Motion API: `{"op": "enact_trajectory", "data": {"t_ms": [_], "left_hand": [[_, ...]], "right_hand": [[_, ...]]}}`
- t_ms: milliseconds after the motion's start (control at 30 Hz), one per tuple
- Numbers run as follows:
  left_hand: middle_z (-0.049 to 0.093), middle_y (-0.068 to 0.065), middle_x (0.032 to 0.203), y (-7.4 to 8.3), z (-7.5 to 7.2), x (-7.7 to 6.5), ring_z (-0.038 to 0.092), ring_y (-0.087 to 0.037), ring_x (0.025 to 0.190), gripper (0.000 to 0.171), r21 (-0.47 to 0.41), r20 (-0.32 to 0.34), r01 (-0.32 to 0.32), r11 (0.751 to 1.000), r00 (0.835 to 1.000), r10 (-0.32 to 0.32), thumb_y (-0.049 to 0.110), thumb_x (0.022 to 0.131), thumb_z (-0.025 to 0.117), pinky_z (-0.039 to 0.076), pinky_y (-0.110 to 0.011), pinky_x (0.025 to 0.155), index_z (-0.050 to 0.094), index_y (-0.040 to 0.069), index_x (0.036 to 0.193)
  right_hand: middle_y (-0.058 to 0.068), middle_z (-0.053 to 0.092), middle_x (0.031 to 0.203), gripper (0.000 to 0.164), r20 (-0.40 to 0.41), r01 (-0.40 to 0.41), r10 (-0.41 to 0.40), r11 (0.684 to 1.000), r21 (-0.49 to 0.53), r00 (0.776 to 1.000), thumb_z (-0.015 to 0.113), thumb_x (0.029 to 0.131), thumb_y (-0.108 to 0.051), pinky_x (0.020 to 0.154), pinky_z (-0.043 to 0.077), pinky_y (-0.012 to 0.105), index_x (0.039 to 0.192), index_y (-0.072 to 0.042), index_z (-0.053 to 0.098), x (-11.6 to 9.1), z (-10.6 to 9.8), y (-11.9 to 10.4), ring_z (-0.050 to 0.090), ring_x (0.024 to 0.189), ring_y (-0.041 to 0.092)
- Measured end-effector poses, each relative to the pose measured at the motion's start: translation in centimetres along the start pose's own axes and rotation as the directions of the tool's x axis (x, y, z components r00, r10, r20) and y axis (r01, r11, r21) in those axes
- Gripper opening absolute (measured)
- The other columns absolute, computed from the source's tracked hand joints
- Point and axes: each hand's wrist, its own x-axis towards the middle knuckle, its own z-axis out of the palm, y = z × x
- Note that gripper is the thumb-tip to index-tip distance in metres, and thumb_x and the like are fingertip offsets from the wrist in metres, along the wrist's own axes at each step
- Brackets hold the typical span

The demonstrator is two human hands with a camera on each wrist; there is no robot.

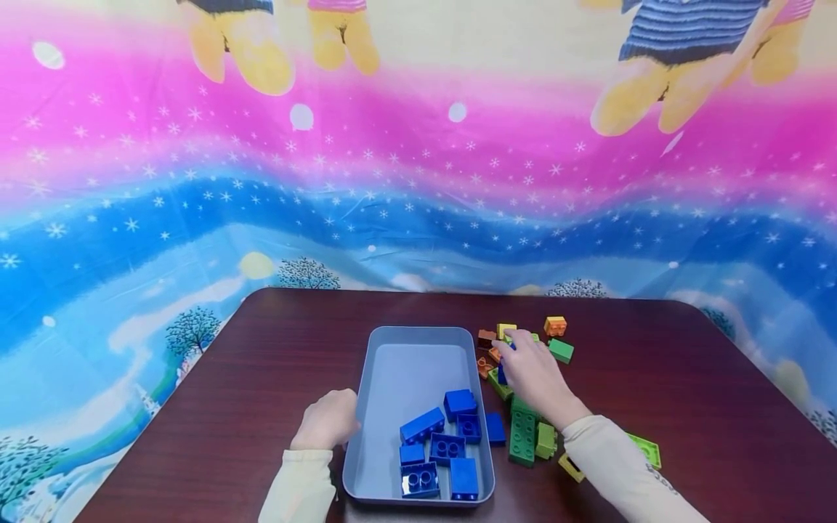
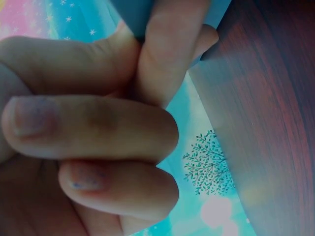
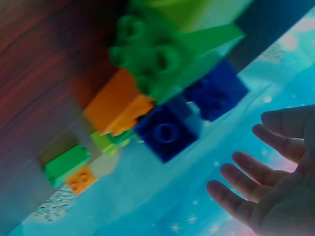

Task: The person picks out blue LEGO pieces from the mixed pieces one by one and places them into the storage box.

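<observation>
A grey-blue tray (image 1: pixel 392 378) holds several blue building bricks (image 1: pixel 464 476) toward its near right part. My left hand (image 1: pixel 328 419) grips the tray's left rim, its thumb and index finger pinching the wall in the left wrist view while the other fingers curl below. Over the pile right of the tray reaches my right hand (image 1: pixel 532 367). Its fingers (image 3: pixel 243 189) are spread and hold nothing in the right wrist view. Close to them lie two blue bricks, one with a single hollow stud facing out (image 3: pixel 166 133), the other behind it (image 3: pixel 216 96).
Green bricks (image 1: pixel 522 436), an orange brick (image 1: pixel 556 325) and several yellow and lime pieces are scattered right of the tray. A lone blue brick (image 1: pixel 495 428) lies against the tray's right side. A printed cloth (image 1: pixel 418 181) hangs behind the dark wooden table (image 1: pixel 275 349).
</observation>
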Motion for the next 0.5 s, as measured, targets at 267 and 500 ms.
{"op": "enact_trajectory", "data": {"t_ms": [267,500], "left_hand": [[0.067,-0.011,0.05,-0.16,0.09,0.04,0.057,-0.016,0.043,0.019,-0.001,0.003,0.005,1.0,1.0,-0.005,-0.005,0.075,0.059,0.044,-0.031,0.041,0.062,0.002,0.058],[0.067,-0.011,0.049,-0.21,0.26,0.23,0.056,-0.015,0.041,0.021,-0.01,0.007,0.009,1.0,1.0,-0.009,-0.006,0.075,0.058,0.043,-0.029,0.041,0.061,0.003,0.056]], "right_hand": [[0.029,0.063,0.114,0.028,0.043,-0.038,0.038,0.999,0.001,0.998,0.067,0.078,-0.004,0.075,0.056,0.051,0.106,0.001,0.068,-0.46,0.71,0.95,0.058,0.103,0.039],[0.027,0.065,0.108,0.023,0.073,-0.035,0.036,0.999,-0.02,0.997,0.068,0.077,-0.003,0.072,0.058,0.049,0.1,0.001,0.069,-0.73,1.08,1.04,0.059,0.096,0.039]]}}
